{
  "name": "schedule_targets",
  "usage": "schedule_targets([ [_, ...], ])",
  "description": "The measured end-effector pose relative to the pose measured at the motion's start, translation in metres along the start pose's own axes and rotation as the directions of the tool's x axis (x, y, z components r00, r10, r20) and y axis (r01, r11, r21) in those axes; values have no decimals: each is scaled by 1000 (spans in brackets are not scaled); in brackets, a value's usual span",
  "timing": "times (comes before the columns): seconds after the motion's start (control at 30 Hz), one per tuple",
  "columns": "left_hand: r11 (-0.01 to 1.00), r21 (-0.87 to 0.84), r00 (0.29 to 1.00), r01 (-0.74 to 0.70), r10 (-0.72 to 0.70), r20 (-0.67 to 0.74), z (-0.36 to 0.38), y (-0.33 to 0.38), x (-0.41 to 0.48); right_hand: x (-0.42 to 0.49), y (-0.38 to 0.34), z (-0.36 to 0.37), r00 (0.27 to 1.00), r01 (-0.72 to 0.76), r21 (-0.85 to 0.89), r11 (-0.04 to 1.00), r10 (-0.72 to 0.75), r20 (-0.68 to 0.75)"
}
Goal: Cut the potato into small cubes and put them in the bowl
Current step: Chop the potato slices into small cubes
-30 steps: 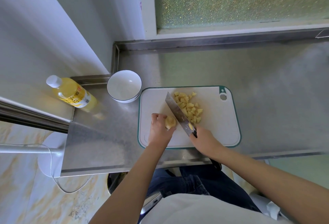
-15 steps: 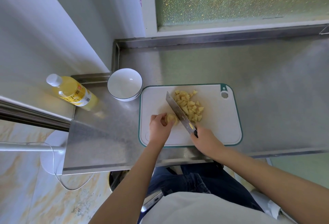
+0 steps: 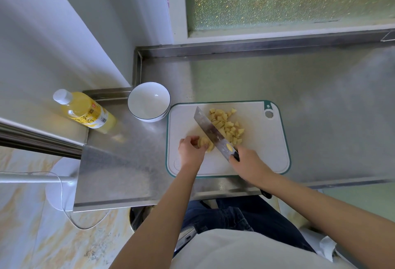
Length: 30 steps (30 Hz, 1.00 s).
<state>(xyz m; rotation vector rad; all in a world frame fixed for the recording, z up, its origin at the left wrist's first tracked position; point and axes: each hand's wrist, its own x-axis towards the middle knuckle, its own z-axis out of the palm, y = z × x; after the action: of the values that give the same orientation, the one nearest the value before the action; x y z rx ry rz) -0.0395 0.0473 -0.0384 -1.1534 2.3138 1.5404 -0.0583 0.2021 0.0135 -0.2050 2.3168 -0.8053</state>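
A white cutting board (image 3: 263,151) with a green rim lies on the steel counter. My left hand (image 3: 190,151) grips the remaining piece of peeled potato (image 3: 206,143) near the board's left side. My right hand (image 3: 249,165) holds a cleaver (image 3: 213,132) by its dark handle, the blade slanting across the board right beside the potato piece. A pile of several small potato cubes (image 3: 228,125) lies just right of the blade. The white bowl (image 3: 149,102) with a dark rim stands empty off the board's far-left corner.
A bottle of yellow liquid (image 3: 85,112) lies tilted on the ledge left of the bowl. The counter (image 3: 320,108) has a raised back edge below a frosted window. A wall closes the left side; a cable trails on the floor below.
The left hand has curled tighter over the potato piece and shifted it slightly. The cleaver stays against the potato at nearly the same slant.
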Motion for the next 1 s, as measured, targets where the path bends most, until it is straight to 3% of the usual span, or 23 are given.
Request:
schedule_targets([
  [0.4, 992, -45, 993, 116, -116, -6, 0, 7, 2, 5, -6, -2, 999, -20, -37, 999, 22, 43],
  [0.73, 988, -65, 990, 140, -140, 5, 0, 8, 4, 12, -20, -6, 985, -101, -180, 979, 124, 123],
  [1.0, 987, -55, 988, 153, -152, 9, 0, 8, 6, 13, -23, -2, 981, -122, -168, 978, 145, 130],
])
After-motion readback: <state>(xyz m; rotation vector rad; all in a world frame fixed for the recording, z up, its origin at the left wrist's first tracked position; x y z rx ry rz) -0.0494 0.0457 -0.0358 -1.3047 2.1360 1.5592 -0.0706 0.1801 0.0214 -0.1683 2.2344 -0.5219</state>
